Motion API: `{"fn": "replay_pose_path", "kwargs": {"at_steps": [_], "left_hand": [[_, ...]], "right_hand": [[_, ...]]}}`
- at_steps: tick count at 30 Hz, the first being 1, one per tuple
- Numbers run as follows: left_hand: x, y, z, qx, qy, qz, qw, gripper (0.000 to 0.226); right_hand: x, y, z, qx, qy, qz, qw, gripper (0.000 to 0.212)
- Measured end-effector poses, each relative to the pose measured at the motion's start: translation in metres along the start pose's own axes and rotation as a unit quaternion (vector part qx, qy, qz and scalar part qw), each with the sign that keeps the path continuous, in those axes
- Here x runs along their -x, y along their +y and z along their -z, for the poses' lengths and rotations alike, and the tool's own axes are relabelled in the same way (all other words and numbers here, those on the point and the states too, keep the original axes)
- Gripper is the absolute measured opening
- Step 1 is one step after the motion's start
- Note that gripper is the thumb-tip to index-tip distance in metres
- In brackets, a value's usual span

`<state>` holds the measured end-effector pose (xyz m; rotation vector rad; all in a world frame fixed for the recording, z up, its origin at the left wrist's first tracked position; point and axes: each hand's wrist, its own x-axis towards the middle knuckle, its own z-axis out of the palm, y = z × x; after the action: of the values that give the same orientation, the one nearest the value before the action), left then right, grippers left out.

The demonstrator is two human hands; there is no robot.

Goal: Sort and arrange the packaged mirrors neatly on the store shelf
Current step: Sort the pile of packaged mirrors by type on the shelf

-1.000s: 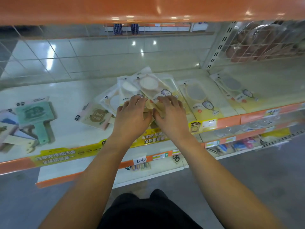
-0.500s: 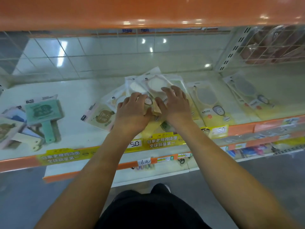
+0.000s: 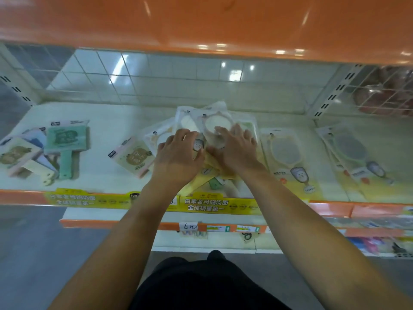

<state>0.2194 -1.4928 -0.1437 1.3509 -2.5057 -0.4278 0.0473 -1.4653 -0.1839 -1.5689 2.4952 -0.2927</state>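
A loose pile of packaged hand mirrors [image 3: 220, 117] lies fanned out in the middle of the white shelf [image 3: 105, 117]. My left hand [image 3: 178, 154] lies palm down on the pile's left side, fingers spread. Beside it, my right hand [image 3: 234, 146] presses flat on the top packet with straight fingers. A single packaged mirror [image 3: 288, 157] lies just right of the pile, and another packaged stack [image 3: 355, 153] sits further right. A beige mirror packet [image 3: 133, 156] lies askew left of my left hand.
At the far left several paddle-shaped mirrors, one green [image 3: 66, 144], lie in a loose heap. An orange shelf [image 3: 201, 23] hangs close overhead. A wire basket [image 3: 380, 92] stands at the back right. Yellow price strips [image 3: 207, 204] run along the shelf's front edge, lower shelves below.
Both hands have slid further back over the pile, the right hand now flat on the top packet. The camera has tipped down and closer.
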Motion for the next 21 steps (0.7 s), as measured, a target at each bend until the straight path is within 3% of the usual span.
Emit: {"fn": "replay_pose_path", "kwargs": {"at_steps": [10,13,21], "left_hand": [[0.022,0.008,-0.007,0.007,0.063,0.016,0.998,0.044],[0.031,0.008,-0.005,0.007,0.072,0.026,0.997,0.052],[0.049,-0.004,-0.001,0.010,0.075,0.045,0.996,0.043]], "right_hand": [[0.003,-0.011,0.014,-0.022,-0.004,0.028,0.999,0.037],[0.007,-0.012,0.013,-0.047,0.005,0.037,0.998,0.034],[0.019,-0.015,-0.001,-0.042,0.057,0.025,0.997,0.032]]}}
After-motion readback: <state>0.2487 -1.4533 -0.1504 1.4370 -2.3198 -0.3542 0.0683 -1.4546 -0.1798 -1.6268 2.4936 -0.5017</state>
